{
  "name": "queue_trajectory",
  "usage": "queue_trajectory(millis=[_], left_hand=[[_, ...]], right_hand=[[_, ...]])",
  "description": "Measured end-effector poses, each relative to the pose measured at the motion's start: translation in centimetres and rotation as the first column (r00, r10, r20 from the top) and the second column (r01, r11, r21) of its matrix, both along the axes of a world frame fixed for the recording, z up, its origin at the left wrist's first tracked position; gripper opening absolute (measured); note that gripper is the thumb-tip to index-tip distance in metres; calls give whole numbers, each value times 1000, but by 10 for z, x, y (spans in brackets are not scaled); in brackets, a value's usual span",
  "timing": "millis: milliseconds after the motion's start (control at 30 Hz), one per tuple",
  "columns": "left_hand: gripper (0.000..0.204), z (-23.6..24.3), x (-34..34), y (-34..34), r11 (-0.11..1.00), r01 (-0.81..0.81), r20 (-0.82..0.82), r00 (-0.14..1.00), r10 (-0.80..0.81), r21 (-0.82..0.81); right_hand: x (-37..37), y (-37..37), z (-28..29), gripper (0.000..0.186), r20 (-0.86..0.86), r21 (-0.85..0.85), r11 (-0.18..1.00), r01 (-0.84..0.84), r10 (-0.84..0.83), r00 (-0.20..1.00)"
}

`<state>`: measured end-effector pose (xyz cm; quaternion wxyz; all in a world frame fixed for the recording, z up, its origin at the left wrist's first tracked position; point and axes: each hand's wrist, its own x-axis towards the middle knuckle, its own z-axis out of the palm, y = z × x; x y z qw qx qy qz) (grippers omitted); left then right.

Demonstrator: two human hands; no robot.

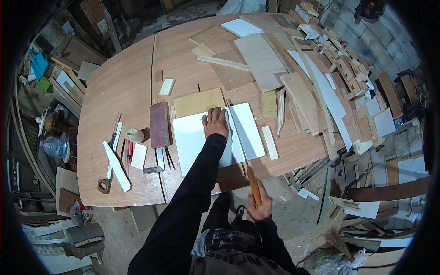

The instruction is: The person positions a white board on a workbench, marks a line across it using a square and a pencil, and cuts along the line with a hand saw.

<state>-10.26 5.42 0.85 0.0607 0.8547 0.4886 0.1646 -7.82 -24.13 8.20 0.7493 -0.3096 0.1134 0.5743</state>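
black-sleeved arms [190, 197] reached over the brown wood-grained desk [110, 91]. the left grip [215, 125] was open, palm down and fingers slightly spread, on a flat white board [189, 142] lying at the desk's near side. the right grip [260, 207] was closed around a thin-bladed tool with a straight orange-brown wooden handle [253, 183], its blade lying along the board's right part.

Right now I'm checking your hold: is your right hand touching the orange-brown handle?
Touching: the head view shows the right hand closed around the lower part of the orange-brown handle, the rest sticking out beyond it.
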Motion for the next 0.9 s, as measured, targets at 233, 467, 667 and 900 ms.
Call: queue_trajectory(millis=[233, 467, 667, 900], left_hand=[[43, 8, 15, -7, 999, 30, -15, 999, -30, -19], [42, 6, 2, -2, 1000, 0, -10, 1000, 0, -7], [42, 2, 9, -2, 1000, -3, 26, 1000, 2, 15], [49, 3, 3, 1, 997, -27, -61, 998, 22, -74]], right_hand=[[14, 29, -29, 43, 912, -402, 906, 130, 383, 146], [-3, -24, 12, 56, 912, -410, 909, 79, 410, 13], [13, 36, -12, 48, 889, -449, 881, 148, 457, -25], [1, -4, 18, 54, 922, -383, 917, 112, 387, -22]])
